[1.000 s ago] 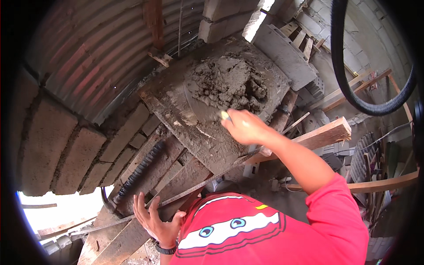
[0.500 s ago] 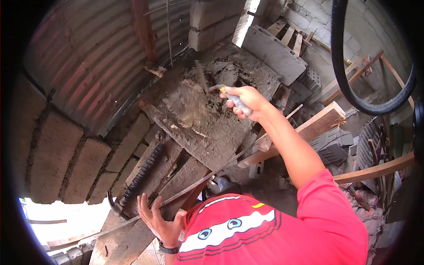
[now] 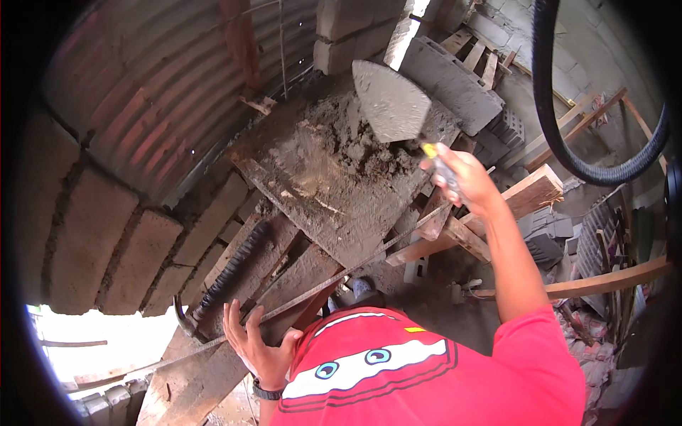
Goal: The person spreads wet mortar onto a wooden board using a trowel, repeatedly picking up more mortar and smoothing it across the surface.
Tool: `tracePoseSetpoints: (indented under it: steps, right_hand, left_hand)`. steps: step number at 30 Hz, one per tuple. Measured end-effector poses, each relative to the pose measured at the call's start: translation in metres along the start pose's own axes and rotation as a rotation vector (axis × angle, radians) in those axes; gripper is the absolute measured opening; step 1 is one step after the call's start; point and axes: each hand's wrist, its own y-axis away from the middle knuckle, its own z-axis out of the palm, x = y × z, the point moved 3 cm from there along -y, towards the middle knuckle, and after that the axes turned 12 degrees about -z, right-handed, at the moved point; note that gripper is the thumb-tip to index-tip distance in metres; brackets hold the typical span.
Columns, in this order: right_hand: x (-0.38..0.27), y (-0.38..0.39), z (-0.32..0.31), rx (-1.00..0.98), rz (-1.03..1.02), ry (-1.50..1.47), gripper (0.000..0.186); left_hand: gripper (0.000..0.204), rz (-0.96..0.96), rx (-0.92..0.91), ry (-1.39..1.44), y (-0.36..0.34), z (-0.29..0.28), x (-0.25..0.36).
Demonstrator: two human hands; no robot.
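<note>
The wide flat board smeared with grey mortar (image 3: 341, 238) is the landmark here. The right hand (image 3: 460, 179) is closed around the handle of a trowel with a broad, grey-coated metal blade (image 3: 391, 105), just beyond the right edge of the board. The blade is over the far right part of the board, in front of the lumpy heap of wet grey mortar (image 3: 339, 136); I cannot tell if they touch. The left hand (image 3: 259, 348), with fingers spread, is to the near left of the board, close to a long thin ribbed metal rod (image 3: 302, 298); contact is not clear. Left of the board lies a hook-headed tool with a black ribbed handle (image 3: 233, 270).
</note>
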Motion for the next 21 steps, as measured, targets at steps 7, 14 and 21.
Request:
tracePoseSetpoints:
  steps: [7, 14, 21]
  right_hand:
    - [-0.016, 0.047, 0.012, -0.168, -0.188, 0.440, 0.039]
    - [0.012, 0.017, 0.027, 0.006, -0.531, 1.089, 0.033]
    - [0.039, -0.004, 0.003, 0.077, -0.835, 1.348, 0.034]
  left_hand:
    - [0.087, 0.046, -0.025, -0.048, -0.002, 0.003, 0.002]
    - [0.086, 0.038, -0.026, -0.029, -0.004, 0.004, 0.000]
    - [0.087, 0.016, -0.038, -0.011, -0.003, 0.005, -0.002]
